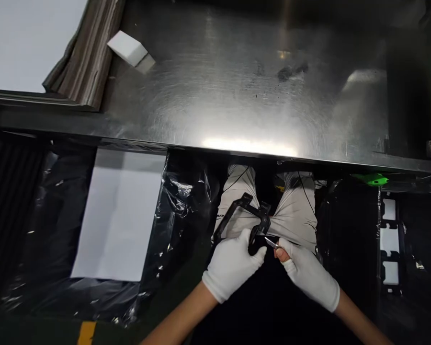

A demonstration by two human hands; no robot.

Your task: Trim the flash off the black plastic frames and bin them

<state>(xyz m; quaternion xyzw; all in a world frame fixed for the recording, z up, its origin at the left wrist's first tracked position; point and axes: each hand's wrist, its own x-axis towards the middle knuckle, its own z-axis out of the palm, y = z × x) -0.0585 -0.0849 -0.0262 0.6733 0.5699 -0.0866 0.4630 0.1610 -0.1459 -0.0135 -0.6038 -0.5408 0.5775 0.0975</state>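
Note:
A black angular frame (pixel 262 218) is held above my lap by my left hand (pixel 233 263), whose gloved fingers close round its lower part. In my right hand (pixel 307 273), also in a white glove with bare fingertips showing, is a small knife (pixel 272 243). Its blade points up and left, close to the frame's lower end; whether the two touch is hard to tell. Grey trousers (pixel 296 211) show behind the frame.
A metal table (pixel 187 96) spans the top, bearing a white block (pixel 129 49) and a thick stack of sheets (pixel 89 62). Below its edge are a white sheet (pixel 120 215) on black plastic at left, and a green object (pixel 375 179) and black cut-out part (pixel 390 239) at right.

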